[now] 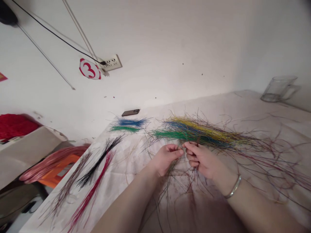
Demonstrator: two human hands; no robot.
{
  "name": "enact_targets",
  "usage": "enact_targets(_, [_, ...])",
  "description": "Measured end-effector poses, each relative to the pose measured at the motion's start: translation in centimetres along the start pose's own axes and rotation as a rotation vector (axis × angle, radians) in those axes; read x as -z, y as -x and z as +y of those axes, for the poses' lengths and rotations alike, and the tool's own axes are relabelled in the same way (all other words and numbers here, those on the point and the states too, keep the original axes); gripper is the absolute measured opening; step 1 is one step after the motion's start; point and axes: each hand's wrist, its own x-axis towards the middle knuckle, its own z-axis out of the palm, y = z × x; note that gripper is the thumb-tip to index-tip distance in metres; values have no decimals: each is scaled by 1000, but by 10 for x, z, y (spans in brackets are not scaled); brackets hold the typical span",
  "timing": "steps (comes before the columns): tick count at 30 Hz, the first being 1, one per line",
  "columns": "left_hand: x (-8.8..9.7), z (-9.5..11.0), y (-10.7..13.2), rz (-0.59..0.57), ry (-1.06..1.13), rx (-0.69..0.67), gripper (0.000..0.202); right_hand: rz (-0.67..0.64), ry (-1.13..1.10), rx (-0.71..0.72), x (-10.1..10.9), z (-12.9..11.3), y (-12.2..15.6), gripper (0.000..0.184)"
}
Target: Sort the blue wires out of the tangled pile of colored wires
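Note:
My left hand (167, 158) is closed in a pinch, thumb against forefinger, with dark greenish wire strands (168, 181) trailing below it. Close beside it, my right hand (200, 160) is curled with thumb and forefinger together. A few thin dark wire strands (195, 171) stick out above and below its fingers. The two sets of fingertips almost meet; the exact strand between them is too fine to make out. Just beyond the hands lies a loose bundle of yellow, blue and green wires (201, 127), its purplish ends spreading to the right.
Left on the cloth-covered table (121, 200) lie blue wires (131, 122), green wires (124, 129), black wires (100, 161), red wires (93, 191) and brownish wires (66, 183). A phone (130, 112) rests by the wall; a glass mug (277, 90) stands far right. An orange stool (58, 170) holds pink wire (48, 161).

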Motion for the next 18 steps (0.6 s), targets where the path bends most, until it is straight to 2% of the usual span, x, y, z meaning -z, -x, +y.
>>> enact_targets(4, [-2,-1,1,-55,-62,-38,29,25,51,7,1,3,-1,33])
enact_targets(9, [-3,-2,2,-97,-129,-71,32,-9,115,-3,5,7,-3,32])
enact_targets(15, [1,-3,-1,-6,-150,-100,33,-68,92,-46,3,5,-2,27])
enact_targets(18, [3,-1,-2,67,-156,-109,33,-166,54,-76,0,1,1,23])
